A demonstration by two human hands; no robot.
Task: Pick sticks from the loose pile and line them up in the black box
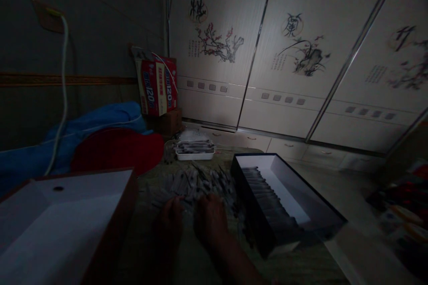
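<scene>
In dim light my left hand (170, 219) is closed, fingertips together, over the table. Close beside it on the right, my right hand (210, 219) is curled with its knuckles up. Whatever the fingers of either hand hold is too dark to make out. Just beyond both hands lies a spread of thin, clear, pen-like sticks with dark ends (187, 182). To the right stands a dark-edged open box (312, 191), where a row of similar sticks (267, 193) lies along its left side. A white tray (195, 156) farther back holds more of them.
An open box with a white inside (83, 205) fills the near left. Behind it are a red rounded cloth-like item (117, 151) and blue fabric (100, 118). A red and yellow carton (158, 87) stands by the wardrobe doors (214, 71). A white cable (64, 80) hangs at left.
</scene>
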